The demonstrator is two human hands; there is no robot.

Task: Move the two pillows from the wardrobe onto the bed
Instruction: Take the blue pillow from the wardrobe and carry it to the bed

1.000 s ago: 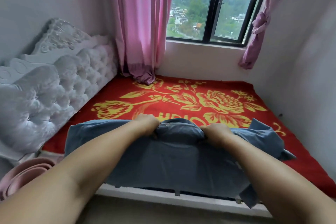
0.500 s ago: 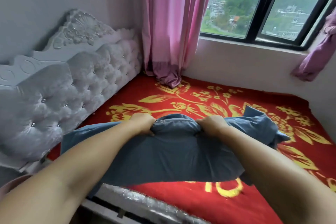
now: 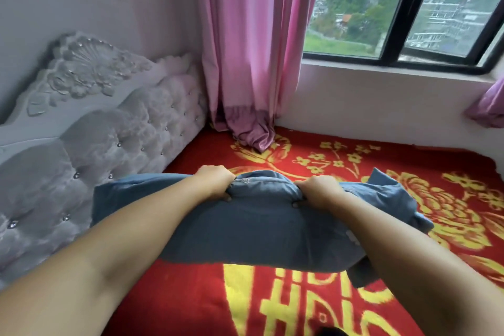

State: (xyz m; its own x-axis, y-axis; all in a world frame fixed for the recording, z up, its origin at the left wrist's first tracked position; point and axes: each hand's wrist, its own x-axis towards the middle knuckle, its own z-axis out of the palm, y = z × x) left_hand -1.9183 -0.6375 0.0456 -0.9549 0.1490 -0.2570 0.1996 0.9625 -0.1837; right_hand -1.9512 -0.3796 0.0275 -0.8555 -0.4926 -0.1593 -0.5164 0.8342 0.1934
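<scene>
A blue-grey pillow [image 3: 259, 229] hangs over the bed [image 3: 313, 305], which is covered by a red blanket with yellow flowers. My left hand [image 3: 215, 181] grips the pillow's far top edge left of its middle. My right hand [image 3: 317, 191] grips the same edge a little to the right. The fabric bunches between the two hands. The pillow's left end reaches close to the headboard. Its underside is hidden, so I cannot tell whether it touches the blanket. No second pillow and no wardrobe are in view.
A grey tufted headboard [image 3: 90, 150] with a carved top lines the left side. A pink curtain [image 3: 251, 49] hangs down onto the bed's far corner. A window [image 3: 403, 8] with a dark frame sits above a white sill wall [image 3: 381, 106]. Another pink curtain [image 3: 488, 109] is at the right edge.
Both hands have carried the pillow from the bed's near edge forward over the blanket, toward the headboard and window. The bed's edge has dropped out of view. The grip is unchanged.
</scene>
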